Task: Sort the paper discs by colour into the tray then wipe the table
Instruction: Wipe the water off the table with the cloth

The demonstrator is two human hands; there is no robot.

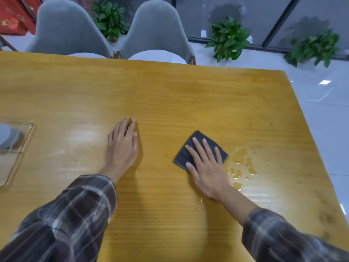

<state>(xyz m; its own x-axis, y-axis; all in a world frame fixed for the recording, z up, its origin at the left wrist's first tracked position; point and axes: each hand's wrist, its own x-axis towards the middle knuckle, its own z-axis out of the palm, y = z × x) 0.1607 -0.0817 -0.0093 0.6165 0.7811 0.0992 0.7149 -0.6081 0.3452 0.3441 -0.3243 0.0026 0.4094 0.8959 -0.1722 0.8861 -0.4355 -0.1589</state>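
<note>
Table: yellow-ochre wood, fine horizontal grain, paler glossy patches; cloth: plain dark grey; tray: clear, holding a pale grey-blue disc. Left sleeve and right sleeve: plaid in dark brown and grey with off-white lines. Chairs: grey backs, white seats; plants: green leaves; floor: pale grey-white, glossy; fabric at far left: red with gold marks.
</note>
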